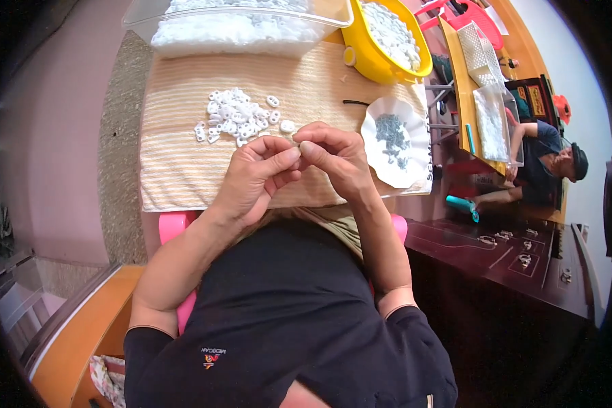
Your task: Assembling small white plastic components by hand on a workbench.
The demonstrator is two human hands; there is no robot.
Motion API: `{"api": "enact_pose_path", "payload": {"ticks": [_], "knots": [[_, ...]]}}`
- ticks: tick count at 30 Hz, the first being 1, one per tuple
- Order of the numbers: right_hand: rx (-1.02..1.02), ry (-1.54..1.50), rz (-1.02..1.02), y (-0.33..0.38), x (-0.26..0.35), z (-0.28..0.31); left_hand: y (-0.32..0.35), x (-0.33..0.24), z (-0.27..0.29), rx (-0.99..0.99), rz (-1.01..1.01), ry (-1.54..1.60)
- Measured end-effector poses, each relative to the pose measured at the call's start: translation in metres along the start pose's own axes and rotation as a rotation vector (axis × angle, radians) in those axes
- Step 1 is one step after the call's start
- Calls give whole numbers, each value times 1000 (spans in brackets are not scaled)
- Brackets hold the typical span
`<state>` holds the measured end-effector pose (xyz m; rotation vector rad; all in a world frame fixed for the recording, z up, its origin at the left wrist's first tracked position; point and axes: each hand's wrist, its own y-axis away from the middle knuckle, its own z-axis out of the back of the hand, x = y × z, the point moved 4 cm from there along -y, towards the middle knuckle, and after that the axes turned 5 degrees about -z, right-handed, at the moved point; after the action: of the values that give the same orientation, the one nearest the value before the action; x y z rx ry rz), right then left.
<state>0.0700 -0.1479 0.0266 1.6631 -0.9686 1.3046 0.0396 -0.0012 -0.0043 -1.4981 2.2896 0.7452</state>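
My left hand (262,173) and my right hand (336,156) meet fingertip to fingertip over the towel, both closed in a pinch. Whatever sits between the fingertips is too small and too covered to make out. Just beyond them lies a heap of small white plastic parts with holes (234,115). One loose white part (287,126) rests close to my right fingers. To the right of my right hand stands a white dish with a wavy rim (415,122), holding many tiny grey pieces (391,136).
A striped towel (177,163) covers the table. At the back are a clear bin (238,37) and a yellow tub (357,58), both full of white parts. A thin black stick (355,103) lies near the dish. Off right, another person (547,160) sits at a table holding something teal.
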Motion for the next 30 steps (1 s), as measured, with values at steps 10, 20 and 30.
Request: {"api": "enact_pose_path", "payload": {"ticks": [10, 20, 30], "knots": [[-215, 404, 100, 39, 14, 38, 2, 5, -5, 9, 34, -55], [-636, 859, 68, 91, 33, 133, 4, 6, -9, 18, 27, -114], [-727, 938, 60, 104, 32, 168, 3, 9, -7, 21, 31, -142]]}}
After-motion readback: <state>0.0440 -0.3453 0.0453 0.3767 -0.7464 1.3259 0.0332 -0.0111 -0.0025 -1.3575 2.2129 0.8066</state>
